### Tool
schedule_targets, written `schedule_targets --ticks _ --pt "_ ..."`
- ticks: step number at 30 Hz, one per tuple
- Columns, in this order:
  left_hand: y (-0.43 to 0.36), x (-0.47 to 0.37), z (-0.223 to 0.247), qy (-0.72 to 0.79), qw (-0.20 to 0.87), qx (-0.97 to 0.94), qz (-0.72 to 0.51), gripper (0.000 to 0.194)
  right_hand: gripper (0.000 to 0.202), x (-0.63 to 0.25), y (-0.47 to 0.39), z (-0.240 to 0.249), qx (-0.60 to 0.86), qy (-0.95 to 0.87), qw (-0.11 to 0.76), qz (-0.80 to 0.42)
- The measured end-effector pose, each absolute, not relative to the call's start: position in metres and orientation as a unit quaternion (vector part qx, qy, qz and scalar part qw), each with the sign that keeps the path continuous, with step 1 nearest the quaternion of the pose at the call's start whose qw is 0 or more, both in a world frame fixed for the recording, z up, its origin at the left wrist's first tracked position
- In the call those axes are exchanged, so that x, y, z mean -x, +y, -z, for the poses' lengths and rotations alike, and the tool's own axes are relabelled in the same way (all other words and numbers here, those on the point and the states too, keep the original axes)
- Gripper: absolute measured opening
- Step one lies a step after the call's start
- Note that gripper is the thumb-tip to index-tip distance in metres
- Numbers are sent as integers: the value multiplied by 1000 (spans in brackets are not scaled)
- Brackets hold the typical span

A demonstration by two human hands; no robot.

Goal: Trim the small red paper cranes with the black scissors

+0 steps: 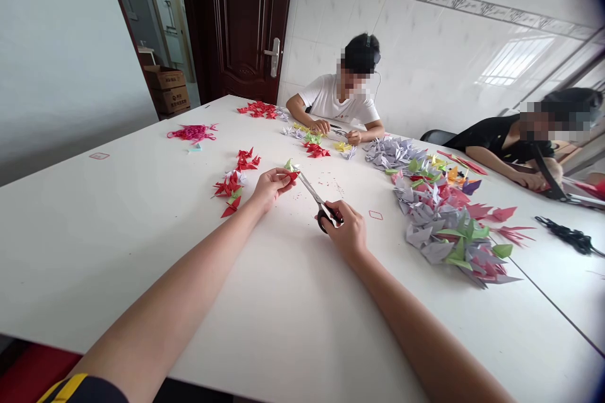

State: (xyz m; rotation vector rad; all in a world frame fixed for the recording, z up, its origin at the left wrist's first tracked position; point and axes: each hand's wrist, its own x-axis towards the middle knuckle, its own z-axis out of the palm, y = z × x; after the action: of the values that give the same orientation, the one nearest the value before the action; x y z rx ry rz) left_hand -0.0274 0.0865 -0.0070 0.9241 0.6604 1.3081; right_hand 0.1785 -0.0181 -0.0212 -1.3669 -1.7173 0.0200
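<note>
Pinched between the thumb and fingers of the left hand (270,189) is a small red paper piece (293,177), held out above the table (142,233) by one end, probably so that its far tip stays clear for the blades. Fingers of the right hand (348,227) are closed about the black handles of the scissors (314,193), whose points reach that tip; whether they touch it or stand slightly apart, I cannot tell. Just beyond the left fingertips lies a pale green folded paper (290,164), and tiny scraps (338,188) dot the surface near the blades. Red folded papers (229,184) lie left of the left hand, while a large mixed heap (439,214) sits past the right one; keeping both groups aside seems to leave working room between. Farther off, a person in a white shirt (343,101) handles papers, and another in black (496,138) leans over the right side. Red outlined marks (375,215) on the table carry no readable words; cardboard boxes (170,89) beyond the doorway bear dark print too small to read.
</note>
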Motion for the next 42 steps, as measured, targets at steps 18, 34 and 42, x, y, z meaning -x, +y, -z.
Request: schedule_targets --ticks 18,34,42 --pt "87 26 6 289 656 -372 -590 23 17 -177 -17 24 565 -707 424 -31" --pt "88 26 7 310 633 -402 -584 27 18 -180 -16 22 557 -719 415 2" --pt "88 26 9 305 622 -410 -593 24 19 -182 -15 21 564 -719 405 -9"
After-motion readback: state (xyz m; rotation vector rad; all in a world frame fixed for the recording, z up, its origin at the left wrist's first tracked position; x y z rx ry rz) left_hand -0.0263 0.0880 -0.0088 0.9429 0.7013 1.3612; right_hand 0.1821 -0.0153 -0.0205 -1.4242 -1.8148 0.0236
